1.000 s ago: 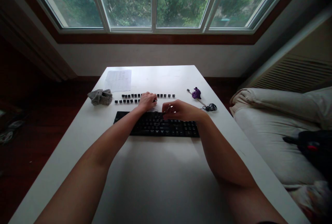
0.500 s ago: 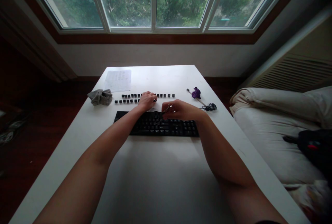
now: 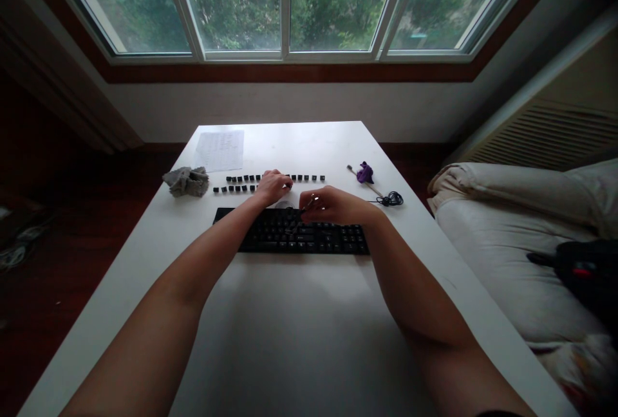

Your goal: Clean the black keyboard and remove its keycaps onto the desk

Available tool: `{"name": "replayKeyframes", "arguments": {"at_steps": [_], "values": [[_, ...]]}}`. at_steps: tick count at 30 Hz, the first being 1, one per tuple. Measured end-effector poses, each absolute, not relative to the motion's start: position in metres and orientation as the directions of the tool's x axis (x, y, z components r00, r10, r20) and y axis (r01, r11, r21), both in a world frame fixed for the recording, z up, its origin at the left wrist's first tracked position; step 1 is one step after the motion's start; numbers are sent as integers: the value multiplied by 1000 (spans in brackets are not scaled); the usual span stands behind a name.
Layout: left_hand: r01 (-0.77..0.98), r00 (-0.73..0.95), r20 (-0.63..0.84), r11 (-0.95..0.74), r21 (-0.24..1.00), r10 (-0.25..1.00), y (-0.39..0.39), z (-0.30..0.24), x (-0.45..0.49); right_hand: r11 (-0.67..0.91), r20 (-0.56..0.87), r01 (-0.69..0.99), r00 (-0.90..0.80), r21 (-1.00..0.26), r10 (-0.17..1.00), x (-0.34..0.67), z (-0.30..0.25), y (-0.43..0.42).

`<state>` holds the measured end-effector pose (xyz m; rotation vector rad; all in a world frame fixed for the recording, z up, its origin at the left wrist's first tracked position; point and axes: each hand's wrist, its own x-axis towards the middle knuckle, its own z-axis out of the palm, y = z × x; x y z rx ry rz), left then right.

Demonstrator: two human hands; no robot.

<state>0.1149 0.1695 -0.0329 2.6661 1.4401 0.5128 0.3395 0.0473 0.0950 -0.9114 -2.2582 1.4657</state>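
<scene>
On the white table, a black keyboard (image 3: 309, 244) lies crosswise in front of me. Just beyond it, black keycaps stand in two rows, a back row (image 3: 308, 178) and a nearer row (image 3: 230, 189). My left hand (image 3: 274, 185) is over the right end of the nearer row, its fingers closed on a small dark keycap (image 3: 288, 185). Above the keyboard's upper middle, my right hand (image 3: 331, 204) is closed around a thin metal wire keycap puller (image 3: 292, 229), whose loops hang over the keys. Its grip is partly hidden by the fingers.
A crumpled grey cloth (image 3: 186, 181) lies at the table's left edge, near a printed paper sheet (image 3: 220, 150). To the right are a brush with a purple cloth (image 3: 365, 172) and a coiled black cable (image 3: 390, 199). A light-coloured sofa (image 3: 512, 256) stands beside the table.
My left hand has shifted very slightly to the left. The right hand with the wire puller stays almost in place; keyboard and keycap rows look the same.
</scene>
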Motion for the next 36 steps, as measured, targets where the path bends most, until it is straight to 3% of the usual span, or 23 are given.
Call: {"name": "replayKeyframes", "arguments": {"at_steps": [11, 36], "values": [[831, 505, 235, -542, 128, 830, 170, -34, 122, 304, -68, 338, -760, -891, 646, 341, 94, 48], [830, 494, 255, -538, 147, 831, 166, -31, 123, 315, -66, 347, -758, -883, 649, 340, 97, 46]]}}
